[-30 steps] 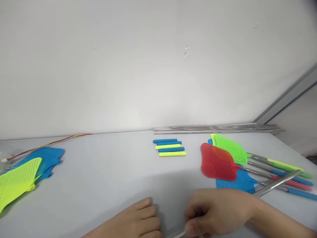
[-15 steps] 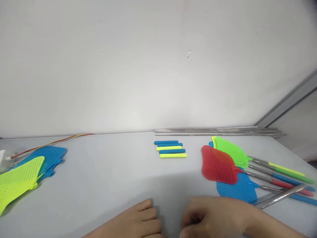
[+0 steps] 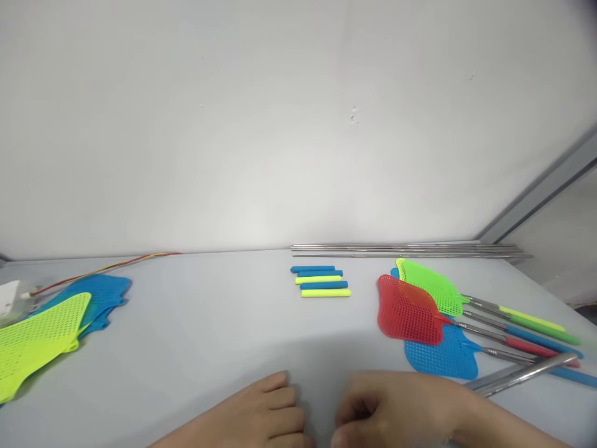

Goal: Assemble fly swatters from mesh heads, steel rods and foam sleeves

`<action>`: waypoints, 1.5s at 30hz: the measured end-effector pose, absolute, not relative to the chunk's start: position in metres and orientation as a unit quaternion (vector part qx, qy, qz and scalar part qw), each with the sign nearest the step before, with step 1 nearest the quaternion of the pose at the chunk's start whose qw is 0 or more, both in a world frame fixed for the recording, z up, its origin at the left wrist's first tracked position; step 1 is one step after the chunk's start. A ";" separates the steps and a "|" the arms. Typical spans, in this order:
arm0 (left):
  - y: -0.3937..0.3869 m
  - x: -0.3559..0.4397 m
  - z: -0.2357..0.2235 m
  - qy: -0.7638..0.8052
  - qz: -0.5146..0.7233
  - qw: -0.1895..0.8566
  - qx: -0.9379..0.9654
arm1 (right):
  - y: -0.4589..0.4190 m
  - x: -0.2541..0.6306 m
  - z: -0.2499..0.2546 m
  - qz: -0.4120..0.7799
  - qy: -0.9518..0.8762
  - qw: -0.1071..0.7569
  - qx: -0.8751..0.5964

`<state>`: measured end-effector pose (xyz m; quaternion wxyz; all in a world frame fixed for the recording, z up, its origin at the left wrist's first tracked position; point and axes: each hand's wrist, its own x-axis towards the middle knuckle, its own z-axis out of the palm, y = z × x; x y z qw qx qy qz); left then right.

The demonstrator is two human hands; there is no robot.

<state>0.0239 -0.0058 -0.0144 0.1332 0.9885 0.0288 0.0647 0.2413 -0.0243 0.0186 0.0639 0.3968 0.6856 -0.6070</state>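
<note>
At the bottom edge, my right hand [image 3: 396, 407] is curled round a steel rod [image 3: 522, 374] that sticks out to the right, low over the table. My left hand [image 3: 261, 414] lies beside it, fingers bent inward; what it holds, if anything, is cut off by the frame. Just right of the rod lie assembled fly swatters: a red head [image 3: 405, 309], a green head [image 3: 431, 285] and a blue head [image 3: 441, 356], handles pointing right. Several blue and yellow grip sleeves [image 3: 321, 281] lie in a row mid-table.
Loose swatter heads, yellow [image 3: 35, 336] on blue [image 3: 100, 295], lie at the left edge. Bare steel rods [image 3: 405, 250] rest along the wall at the back. A red-yellow wire [image 3: 102, 267] runs to a white box [image 3: 12, 297] far left. The table's right edge falls away.
The rod's free end has dropped lower and flatter to the table. My right hand has slid slightly left toward my left hand. The view has tilted a little.
</note>
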 end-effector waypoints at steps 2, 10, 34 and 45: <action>-0.006 0.025 -0.012 0.034 0.069 0.127 0.989 | -0.024 0.241 0.017 -0.619 0.674 0.064 0.397; -0.006 0.027 -0.006 0.045 0.102 0.119 0.987 | -0.026 0.239 0.014 -0.637 0.656 0.054 0.401; -0.011 0.030 -0.010 0.055 0.073 0.095 0.991 | -0.032 0.222 0.017 -0.624 0.645 0.059 0.438; -0.010 0.029 -0.007 0.061 0.065 0.108 0.990 | -0.031 0.213 0.023 -0.640 0.634 0.047 0.431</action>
